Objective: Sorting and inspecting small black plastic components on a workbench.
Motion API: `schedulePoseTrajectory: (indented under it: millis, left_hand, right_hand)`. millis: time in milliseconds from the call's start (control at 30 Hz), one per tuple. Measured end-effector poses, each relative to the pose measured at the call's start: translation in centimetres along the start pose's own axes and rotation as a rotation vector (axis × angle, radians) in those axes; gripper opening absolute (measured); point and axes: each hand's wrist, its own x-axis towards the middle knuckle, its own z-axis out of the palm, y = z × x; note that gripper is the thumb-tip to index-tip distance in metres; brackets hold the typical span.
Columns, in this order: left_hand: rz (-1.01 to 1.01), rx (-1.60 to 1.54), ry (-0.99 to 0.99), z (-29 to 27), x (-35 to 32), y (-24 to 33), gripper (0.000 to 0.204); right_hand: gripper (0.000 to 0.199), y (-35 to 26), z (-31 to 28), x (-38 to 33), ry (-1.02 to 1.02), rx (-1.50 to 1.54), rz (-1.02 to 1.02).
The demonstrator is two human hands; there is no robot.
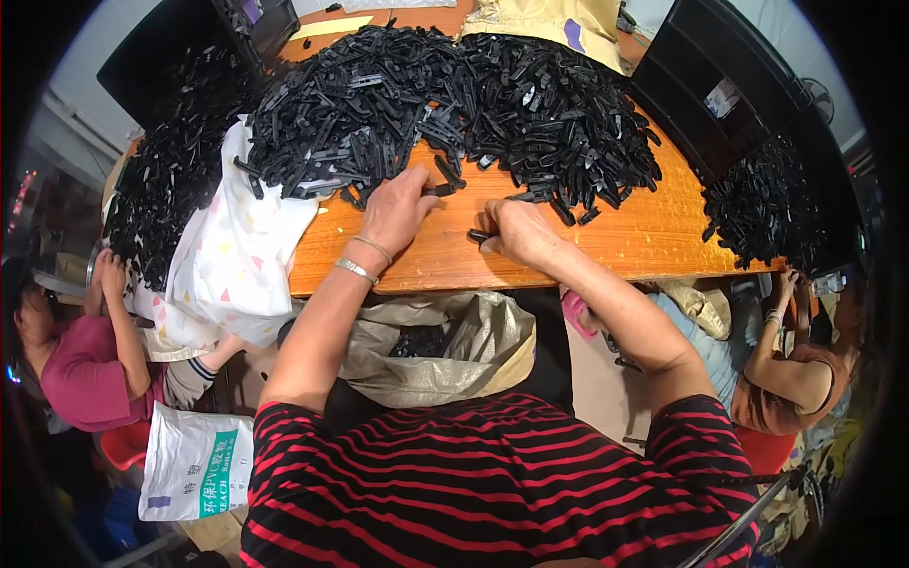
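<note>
My left hand [401, 205] is closed at the near edge of a heap of black plastic pieces [365, 104], with a small black plastic piece [440, 190] at its fingertips. To the right, my right hand [521, 230] curls over the wooden tabletop [417, 260]. A short black plastic piece [479, 236] sticks out to the left between its thumb and fingers. Just beyond that hand lies a second heap of black pieces [568, 123], some with light, shiny parts. The curled fingers partly hide both held pieces.
Below the table edge, an open woven sack [379, 364] holds dark pieces. A patterned white cloth [237, 246] hangs at left. Two people, one in a maroon shirt [85, 379], work at side heaps. Dark bins [705, 85] and a tan sack [544, 21] stand beyond.
</note>
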Motion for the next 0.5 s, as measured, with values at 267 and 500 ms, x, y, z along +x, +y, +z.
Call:
schedulePoseTrajectory:
  millis: [267, 500]
  left_hand:
    - [-0.534, -0.898, -0.101, -0.3, -2.3, 1.3, 0.02]
    - [-0.449, -1.067, -0.034, -1.6, -2.3, 3.5, 0.025]
  right_hand:
    - [0.019, -2.6, -1.6, -0.2, 0.474, 0.355, -0.226]
    - [0.022, -4.3, -1.6, -0.4, 0.561, 0.193, -0.454]
